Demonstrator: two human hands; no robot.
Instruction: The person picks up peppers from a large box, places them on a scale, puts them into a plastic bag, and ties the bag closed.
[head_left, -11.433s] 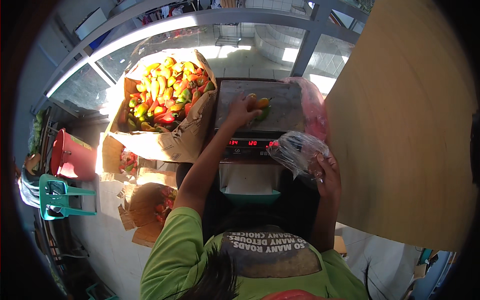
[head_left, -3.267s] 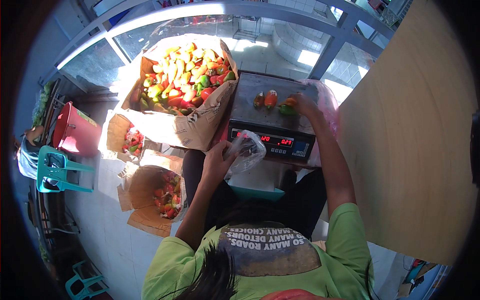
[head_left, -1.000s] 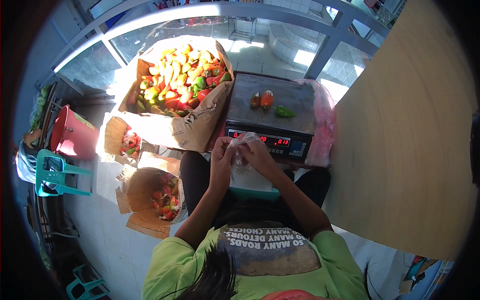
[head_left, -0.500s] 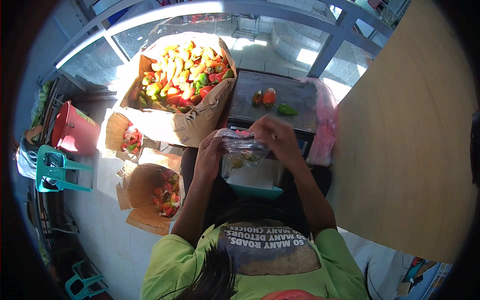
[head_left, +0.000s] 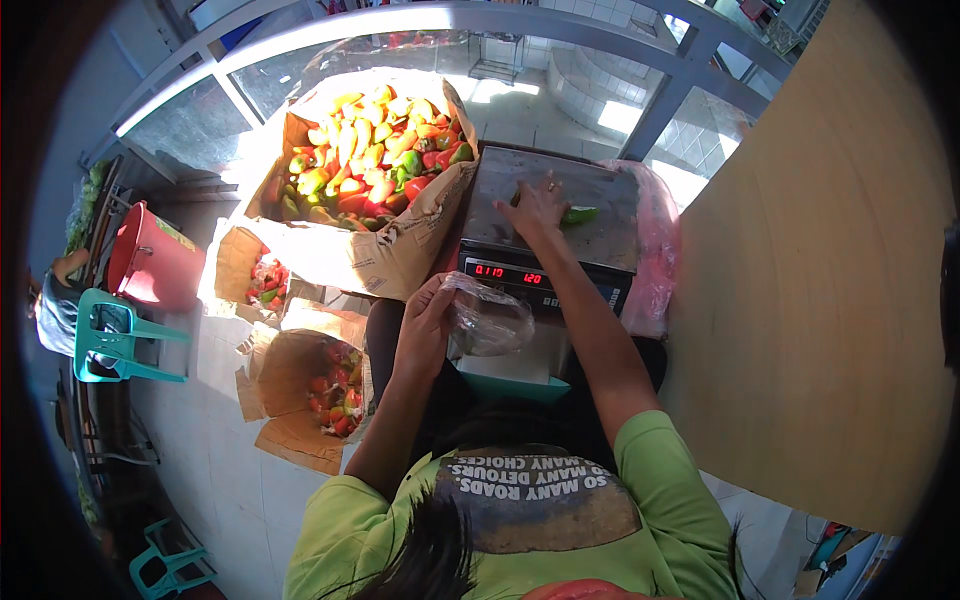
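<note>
A clear plastic bag (head_left: 495, 325) hangs from my left hand (head_left: 424, 318), which pinches its rim, with the mouth loosely open. My right hand (head_left: 540, 208) reaches over the metal plate of a digital scale (head_left: 600, 240), fingers spread above the peppers lying there. A green pepper (head_left: 580, 214) shows just right of the hand, while the two reddish peppers are mostly covered by it. Whether the fingertips touch them cannot be made out. Red digits glow on the scale's front panel.
A large carton of red, yellow and green peppers (head_left: 370, 160) stands left of the scale. Two smaller cartons (head_left: 275, 375) (head_left: 235, 270) sit below it. Pink plastic (head_left: 652, 250) hangs at the scale's right, beside a wooden panel (head_left: 800, 300). Further left are a red bucket (head_left: 165, 265) and green chair (head_left: 110, 335).
My right hand has left the plastic bag and moved forward over the peppers on the scale. The bag, held by my left hand alone, has opened out. The lit display is now uncovered.
</note>
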